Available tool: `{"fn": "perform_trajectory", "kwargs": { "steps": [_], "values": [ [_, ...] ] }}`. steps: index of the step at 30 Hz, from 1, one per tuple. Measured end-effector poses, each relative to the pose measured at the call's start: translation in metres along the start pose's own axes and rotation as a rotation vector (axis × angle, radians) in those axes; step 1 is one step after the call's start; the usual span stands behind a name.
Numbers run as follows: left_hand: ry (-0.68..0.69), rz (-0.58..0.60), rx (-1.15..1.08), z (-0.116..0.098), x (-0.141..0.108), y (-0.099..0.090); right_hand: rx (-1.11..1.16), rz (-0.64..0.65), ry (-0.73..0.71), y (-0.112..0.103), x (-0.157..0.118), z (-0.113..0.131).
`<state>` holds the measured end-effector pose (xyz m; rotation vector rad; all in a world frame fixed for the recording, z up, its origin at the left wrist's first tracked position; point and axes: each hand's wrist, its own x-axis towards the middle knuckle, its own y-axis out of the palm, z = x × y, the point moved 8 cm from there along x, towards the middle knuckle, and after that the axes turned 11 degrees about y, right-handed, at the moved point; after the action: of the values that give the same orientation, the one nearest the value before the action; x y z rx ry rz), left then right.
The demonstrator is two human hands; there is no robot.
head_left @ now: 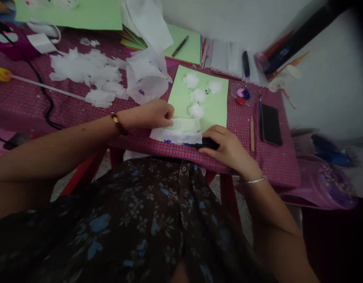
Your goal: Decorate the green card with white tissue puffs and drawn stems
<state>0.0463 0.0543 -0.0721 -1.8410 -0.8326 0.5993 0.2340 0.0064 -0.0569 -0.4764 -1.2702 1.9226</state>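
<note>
A folded strip of thin white paper (175,135) with purple smudges lies at the table's front edge, over the bottom of a light green sheet (218,112). My left hand (156,113) is closed, pinching the strip's upper left corner. At its right end, my right hand (225,146) grips a black-handled tool (210,144). The tool's slim dark end runs along the paper's lower edge; its exact kind is unclear. Several fluffy white paper puffs (197,95) sit on the green sheet, with small dark marks beside them.
Torn white paper pieces (87,68) and crumpled tissue (147,74) lie left. A glue gun's purple body (14,41) trails a black cord (36,72). On the right are a paint palette (242,94), a wooden stick (252,133), a phone (271,125) and a pink tub (314,181).
</note>
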Motion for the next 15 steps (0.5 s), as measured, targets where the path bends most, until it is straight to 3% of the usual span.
{"fn": "perform_trajectory", "kwargs": {
  "steps": [10, 15],
  "values": [
    [-0.032, -0.028, 0.007, 0.01, 0.002, 0.004, -0.055, -0.035, 0.091, 0.006, -0.003, 0.003],
    [-0.096, -0.108, 0.074, 0.007, -0.014, -0.006, -0.047, -0.033, 0.083, 0.008, -0.002, 0.004]
  ]
}}
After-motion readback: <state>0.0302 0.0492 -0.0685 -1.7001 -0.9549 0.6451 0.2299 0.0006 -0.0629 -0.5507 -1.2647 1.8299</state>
